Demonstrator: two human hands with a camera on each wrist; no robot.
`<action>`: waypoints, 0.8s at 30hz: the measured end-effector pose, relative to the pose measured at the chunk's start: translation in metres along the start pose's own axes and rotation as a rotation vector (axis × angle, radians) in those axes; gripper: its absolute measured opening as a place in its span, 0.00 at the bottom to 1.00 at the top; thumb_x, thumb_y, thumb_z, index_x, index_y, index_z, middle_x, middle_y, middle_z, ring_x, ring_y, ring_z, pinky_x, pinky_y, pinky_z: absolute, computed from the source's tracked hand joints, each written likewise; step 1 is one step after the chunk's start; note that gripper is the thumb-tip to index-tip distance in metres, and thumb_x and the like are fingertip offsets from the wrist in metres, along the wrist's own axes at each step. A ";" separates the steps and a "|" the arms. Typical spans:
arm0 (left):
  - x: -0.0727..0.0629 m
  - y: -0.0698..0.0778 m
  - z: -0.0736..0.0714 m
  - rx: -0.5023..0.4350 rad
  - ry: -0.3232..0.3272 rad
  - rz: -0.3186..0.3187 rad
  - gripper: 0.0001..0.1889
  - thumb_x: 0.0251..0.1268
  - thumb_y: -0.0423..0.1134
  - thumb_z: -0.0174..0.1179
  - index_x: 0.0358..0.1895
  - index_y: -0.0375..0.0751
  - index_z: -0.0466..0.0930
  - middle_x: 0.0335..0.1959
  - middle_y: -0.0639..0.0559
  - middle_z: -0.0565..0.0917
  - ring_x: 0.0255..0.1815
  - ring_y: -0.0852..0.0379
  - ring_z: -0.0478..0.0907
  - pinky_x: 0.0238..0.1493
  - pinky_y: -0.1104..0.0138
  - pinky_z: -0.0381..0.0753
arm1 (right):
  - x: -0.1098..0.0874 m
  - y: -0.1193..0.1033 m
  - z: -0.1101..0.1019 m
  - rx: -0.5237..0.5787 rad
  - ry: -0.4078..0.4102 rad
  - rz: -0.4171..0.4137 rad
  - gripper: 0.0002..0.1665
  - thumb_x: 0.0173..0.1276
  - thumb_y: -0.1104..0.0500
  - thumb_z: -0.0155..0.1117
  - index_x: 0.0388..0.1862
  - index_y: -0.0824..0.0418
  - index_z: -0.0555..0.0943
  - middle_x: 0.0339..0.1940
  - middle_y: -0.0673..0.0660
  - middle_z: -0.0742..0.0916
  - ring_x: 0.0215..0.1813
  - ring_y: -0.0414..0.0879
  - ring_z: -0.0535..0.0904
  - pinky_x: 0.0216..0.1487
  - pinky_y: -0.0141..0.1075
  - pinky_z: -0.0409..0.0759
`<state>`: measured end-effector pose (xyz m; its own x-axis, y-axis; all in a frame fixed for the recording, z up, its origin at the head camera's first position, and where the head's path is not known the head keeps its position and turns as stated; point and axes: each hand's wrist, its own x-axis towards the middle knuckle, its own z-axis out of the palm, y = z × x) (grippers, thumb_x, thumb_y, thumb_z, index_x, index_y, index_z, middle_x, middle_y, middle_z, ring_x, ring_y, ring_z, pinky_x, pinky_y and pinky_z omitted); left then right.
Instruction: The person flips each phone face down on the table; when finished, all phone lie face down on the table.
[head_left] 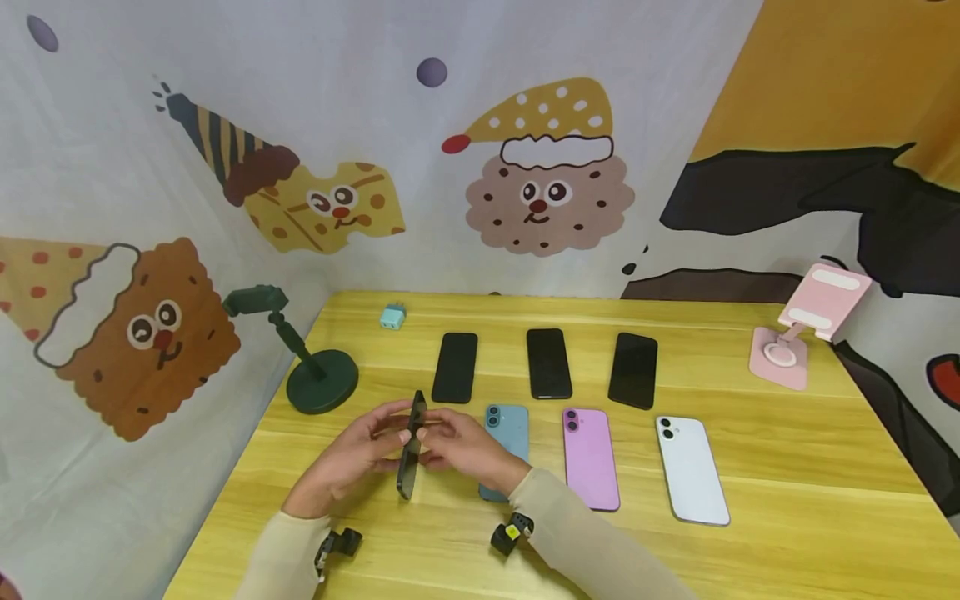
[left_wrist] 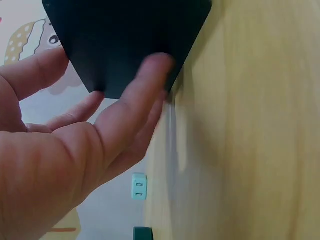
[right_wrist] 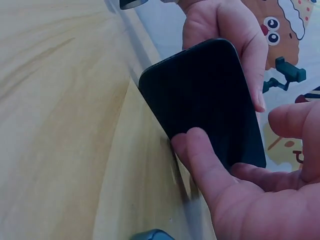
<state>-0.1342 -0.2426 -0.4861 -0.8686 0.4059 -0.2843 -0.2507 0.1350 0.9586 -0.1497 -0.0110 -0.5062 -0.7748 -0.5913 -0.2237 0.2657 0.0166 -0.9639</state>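
Pale cloth (head_left: pixel 360 100) printed with cartoon snacks in hats hangs behind a yellow wood-grain table (head_left: pixel 817 450) and along its left edge. Nearer the left edge than the right, a dark phone (head_left: pixel 408 462) is held between two hands, seen edge-on by the head camera and seemingly raised off the surface. The left hand (head_left: pixel 356 454) grips it with thumb and fingers, some of them at its rim; the right hand (head_left: pixel 467 447) grips it from the other side, two fingertips on the dark face in the right wrist view. Beige sleeves (head_left: pixel 600 542) cover both forearms, and a small black camera (head_left: pixel 348 542) sits at each wrist. Partly hidden by the right hand, a blue phone (head_left: pixel 512 429) lies back up; a pink phone (head_left: pixel 591 454) and a white phone (head_left: pixel 693 475) continue its row toward the right edge, backs up too. Nearer the back edge, three black phones (head_left: pixel 454 367) lie apart in a second row. Close to the back left corner sits a light-blue plug adapter (head_left: pixel 392 317); a dark green stand (head_left: pixel 322 382) stands by the left edge, and a pink stand (head_left: pixel 759 358) near the back right corner.
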 end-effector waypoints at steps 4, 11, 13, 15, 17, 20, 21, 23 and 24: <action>0.002 0.000 0.004 -0.008 -0.024 -0.015 0.36 0.82 0.44 0.59 0.85 0.45 0.55 0.81 0.30 0.61 0.74 0.39 0.73 0.64 0.43 0.83 | -0.001 0.000 -0.002 0.009 -0.027 0.017 0.35 0.84 0.46 0.59 0.81 0.60 0.65 0.70 0.63 0.82 0.61 0.58 0.87 0.60 0.50 0.88; 0.006 -0.001 0.005 0.018 -0.034 -0.003 0.36 0.81 0.42 0.61 0.85 0.43 0.56 0.80 0.30 0.62 0.77 0.36 0.70 0.65 0.43 0.83 | 0.000 0.000 -0.004 0.039 -0.011 0.023 0.33 0.83 0.47 0.61 0.78 0.60 0.67 0.61 0.59 0.86 0.58 0.57 0.89 0.56 0.48 0.90; 0.006 -0.002 0.005 0.025 -0.037 0.004 0.37 0.80 0.40 0.62 0.84 0.41 0.56 0.80 0.29 0.63 0.77 0.36 0.71 0.65 0.45 0.84 | 0.000 0.000 -0.004 0.040 -0.004 0.023 0.33 0.82 0.48 0.63 0.77 0.60 0.68 0.60 0.58 0.87 0.55 0.56 0.90 0.54 0.47 0.90; 0.006 -0.003 0.006 0.021 -0.047 0.014 0.37 0.80 0.38 0.62 0.84 0.38 0.55 0.80 0.28 0.62 0.77 0.36 0.71 0.64 0.47 0.85 | 0.000 0.000 -0.002 0.043 0.004 0.024 0.32 0.82 0.51 0.64 0.76 0.61 0.68 0.60 0.59 0.87 0.53 0.55 0.90 0.51 0.45 0.91; 0.005 -0.003 0.006 0.014 -0.062 0.026 0.37 0.79 0.35 0.62 0.84 0.35 0.55 0.81 0.28 0.61 0.77 0.35 0.70 0.64 0.49 0.85 | 0.000 0.000 -0.001 0.043 0.017 0.027 0.29 0.81 0.54 0.64 0.74 0.62 0.68 0.60 0.61 0.87 0.50 0.54 0.91 0.48 0.44 0.92; 0.005 -0.003 0.007 0.005 -0.070 0.037 0.37 0.78 0.32 0.61 0.84 0.32 0.55 0.81 0.27 0.61 0.76 0.35 0.71 0.64 0.51 0.85 | 0.001 -0.001 0.001 0.049 0.032 0.030 0.26 0.82 0.58 0.62 0.73 0.63 0.68 0.59 0.63 0.86 0.48 0.53 0.91 0.45 0.42 0.92; 0.005 -0.003 0.007 0.004 -0.065 0.037 0.36 0.78 0.31 0.61 0.83 0.32 0.56 0.80 0.26 0.61 0.76 0.35 0.71 0.64 0.52 0.85 | 0.002 -0.001 0.001 0.045 0.039 0.028 0.26 0.82 0.59 0.62 0.72 0.63 0.68 0.59 0.64 0.86 0.47 0.53 0.91 0.44 0.41 0.92; 0.004 -0.003 0.007 0.008 -0.041 0.031 0.36 0.78 0.31 0.61 0.83 0.33 0.57 0.80 0.26 0.61 0.74 0.36 0.73 0.63 0.53 0.86 | 0.002 -0.002 0.001 0.036 0.050 0.024 0.25 0.82 0.60 0.61 0.72 0.64 0.68 0.57 0.64 0.86 0.45 0.52 0.91 0.42 0.40 0.92; 0.004 -0.003 0.006 0.010 -0.024 0.027 0.35 0.78 0.31 0.61 0.83 0.33 0.58 0.80 0.26 0.61 0.74 0.36 0.74 0.62 0.54 0.86 | 0.002 -0.003 0.001 0.033 0.055 0.021 0.25 0.82 0.61 0.61 0.71 0.64 0.68 0.56 0.64 0.86 0.44 0.52 0.91 0.41 0.40 0.92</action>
<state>-0.1340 -0.2360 -0.4905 -0.8643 0.4313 -0.2590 -0.2233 0.1326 0.9657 -0.1515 -0.0129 -0.5037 -0.7992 -0.5458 -0.2519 0.2997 0.0015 -0.9540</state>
